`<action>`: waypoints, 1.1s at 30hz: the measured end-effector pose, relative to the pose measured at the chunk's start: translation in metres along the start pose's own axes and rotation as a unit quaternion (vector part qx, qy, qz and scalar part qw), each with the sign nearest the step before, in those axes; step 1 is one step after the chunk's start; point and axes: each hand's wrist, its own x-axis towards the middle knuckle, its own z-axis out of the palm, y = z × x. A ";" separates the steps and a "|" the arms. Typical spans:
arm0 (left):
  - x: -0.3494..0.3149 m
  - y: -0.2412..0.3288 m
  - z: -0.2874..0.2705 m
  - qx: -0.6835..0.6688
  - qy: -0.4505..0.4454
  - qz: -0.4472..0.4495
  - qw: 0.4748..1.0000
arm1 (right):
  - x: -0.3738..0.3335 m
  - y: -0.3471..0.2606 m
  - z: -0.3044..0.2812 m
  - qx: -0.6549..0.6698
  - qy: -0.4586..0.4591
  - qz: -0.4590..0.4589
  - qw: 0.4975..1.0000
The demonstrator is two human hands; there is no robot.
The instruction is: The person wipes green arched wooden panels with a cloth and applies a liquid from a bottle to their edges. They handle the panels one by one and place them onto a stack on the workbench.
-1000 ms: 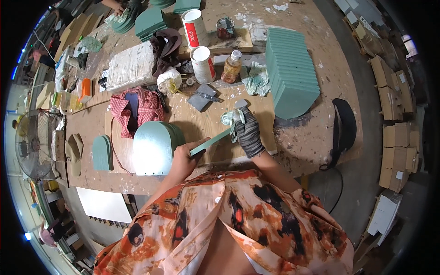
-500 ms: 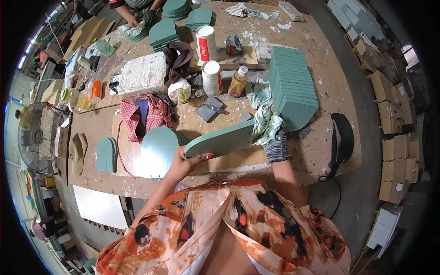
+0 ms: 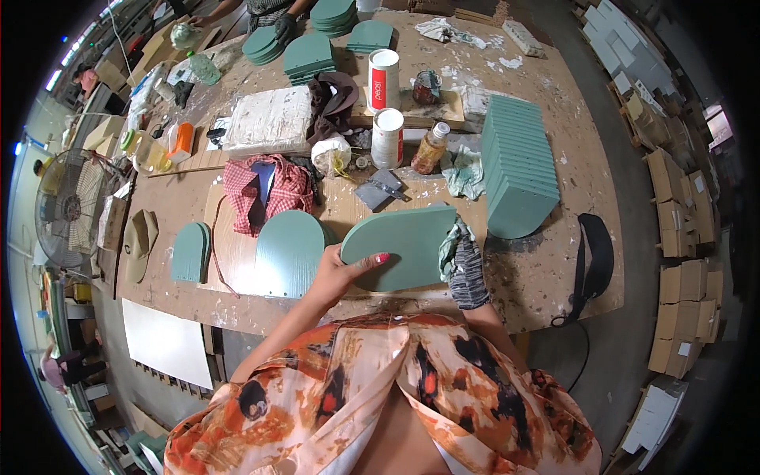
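A green round-ended panel [image 3: 405, 247] is held up above the near side of the table, its broad face toward me. My bare left hand [image 3: 347, 273] grips its rounded left end, thumb across the face. At the straight right end, my right hand [image 3: 467, 277], in a grey knit glove, is closed on a stained pale rag [image 3: 451, 247] pressed to the edge. Left of the held panel lie more green panels [image 3: 289, 249] and a smaller stack [image 3: 190, 252]. A long row of green panels [image 3: 521, 166] stands just beyond my right hand.
Past the held panel are a grey scraper [image 3: 380, 188], a bottle [image 3: 430, 149], two tall paper cups [image 3: 387, 138] and another rag [image 3: 465, 172]. A red checked cloth [image 3: 269, 194] lies left, a black strap [image 3: 592, 265] right. A co-worker's gloved hand [image 3: 285, 30] is at the far side.
The panel has turned from edge-up to show its broad face. My right hand with the rag has moved down along its right end. The co-worker's rag has lifted off the far stack.
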 end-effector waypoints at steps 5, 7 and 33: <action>0.005 -0.016 -0.005 -0.092 0.045 -0.020 0.995 | 0.012 -0.020 0.009 -0.134 0.172 -0.219 0.951; 0.008 -0.012 -0.007 -0.147 0.045 -0.043 0.987 | 0.009 -0.049 0.021 -0.086 0.095 -0.283 0.950; 0.035 0.006 -0.016 -0.283 -0.082 -0.114 0.949 | 0.040 -0.030 0.017 -0.584 -0.010 -0.212 0.783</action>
